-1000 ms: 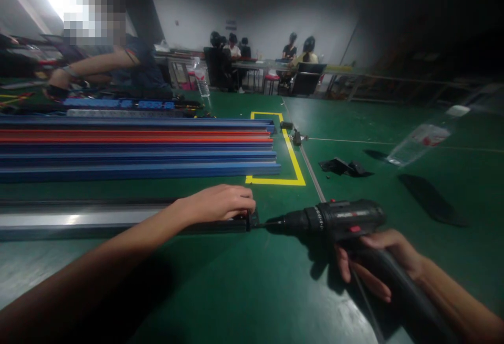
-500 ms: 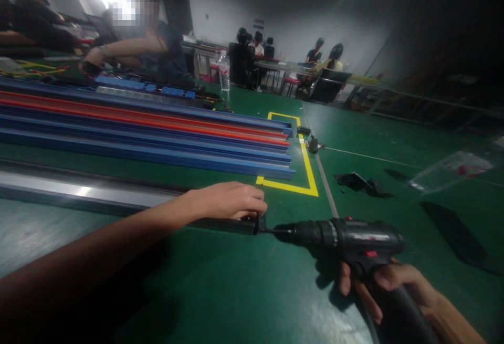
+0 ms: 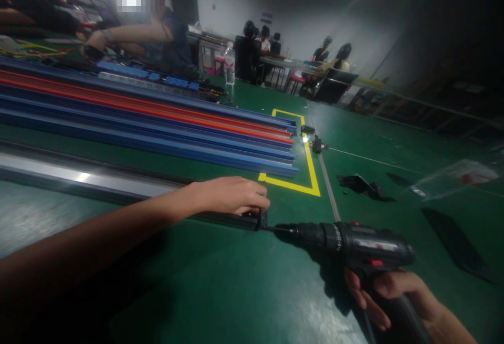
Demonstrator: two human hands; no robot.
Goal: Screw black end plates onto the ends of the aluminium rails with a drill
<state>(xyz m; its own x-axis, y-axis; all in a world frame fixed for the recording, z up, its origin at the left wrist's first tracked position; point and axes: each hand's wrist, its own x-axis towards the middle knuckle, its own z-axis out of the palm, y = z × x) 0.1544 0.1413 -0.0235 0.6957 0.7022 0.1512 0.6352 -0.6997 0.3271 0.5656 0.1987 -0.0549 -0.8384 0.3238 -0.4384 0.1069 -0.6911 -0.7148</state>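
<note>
My right hand [image 3: 397, 291] is wrapped round the grip of a black cordless drill [image 3: 366, 244] with red switches. The drill points left, and its thin bit [image 3: 277, 229] meets a small black end piece [image 3: 261, 220]. That piece sits at the right end of a long grey metal profile [image 3: 98, 176] lying on the green table. Bent over the profile's end, my left hand [image 3: 240, 196] has its fingers closed on the end piece. The fingertips are partly hidden behind the hand.
Blue and red rails [image 3: 197, 128] lie side by side beyond the profile, ending inside a yellow tape outline [image 3: 313, 168]. Small black parts [image 3: 364, 185], a clear plastic bottle [image 3: 452, 178] and a dark flat piece [image 3: 454, 241] lie to the right. Another person's arm [image 3: 134, 35] reaches over blue parts.
The view has shifted slightly. Both hands keep their holds, with the drill's bit still at the profile's end and its body a little farther right in view.
</note>
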